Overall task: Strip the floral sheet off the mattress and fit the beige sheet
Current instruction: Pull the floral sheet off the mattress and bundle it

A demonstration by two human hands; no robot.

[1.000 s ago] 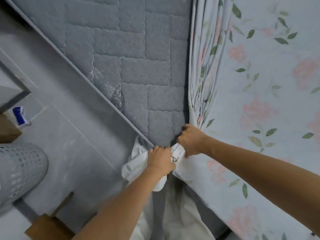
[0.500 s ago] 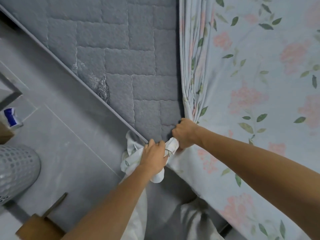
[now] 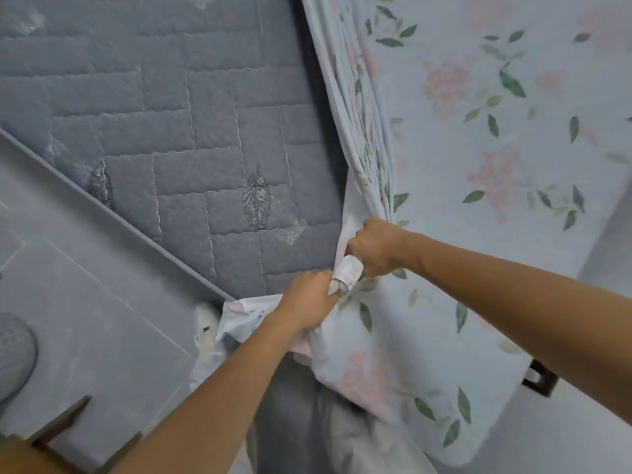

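Floral sheet [image 3: 478,165] bunched at mattress [image 3: 171,131] corner, clamped in left hand [image 3: 313,295] grip and right hand [image 3: 374,248] grip.

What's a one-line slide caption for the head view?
Both hands, left hand and right hand, grip the bunched floral sheet at the corner of the bare grey quilted mattress.

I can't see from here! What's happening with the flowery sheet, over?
Both hands, left and right, grip floral sheet edge. Grey mattress half bared. Nothing blocking.
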